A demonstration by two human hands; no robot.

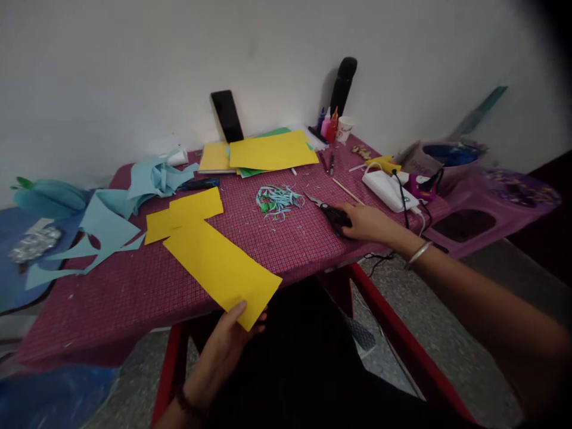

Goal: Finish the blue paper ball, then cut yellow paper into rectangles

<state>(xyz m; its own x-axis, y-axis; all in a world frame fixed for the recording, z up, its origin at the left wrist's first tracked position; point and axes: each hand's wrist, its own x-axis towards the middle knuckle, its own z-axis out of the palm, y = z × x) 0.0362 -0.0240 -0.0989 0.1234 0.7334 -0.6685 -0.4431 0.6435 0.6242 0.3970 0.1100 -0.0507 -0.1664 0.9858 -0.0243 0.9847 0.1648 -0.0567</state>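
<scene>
My left hand (226, 345) pinches the near corner of a long yellow paper strip (221, 267) that lies slantwise over the table's front edge. My right hand (367, 223) reaches out to the right and closes over the black handles of a pair of scissors (328, 210) lying on the red checked tablecloth (313, 232); the blades point away to the left. A silver bangle sits on my right wrist. Two smaller yellow paper pieces (187, 213) lie just behind the strip.
Light blue paper offcuts (111, 220) cover the table's left. A small heap of paper shreds (277, 200) is in the middle. Yellow and green sheets (268, 152), a black phone (227, 115), paint bottles (328, 124), a glue gun (384, 164) and a white box (388, 187) stand behind. A purple stool (487, 205) stands on the right.
</scene>
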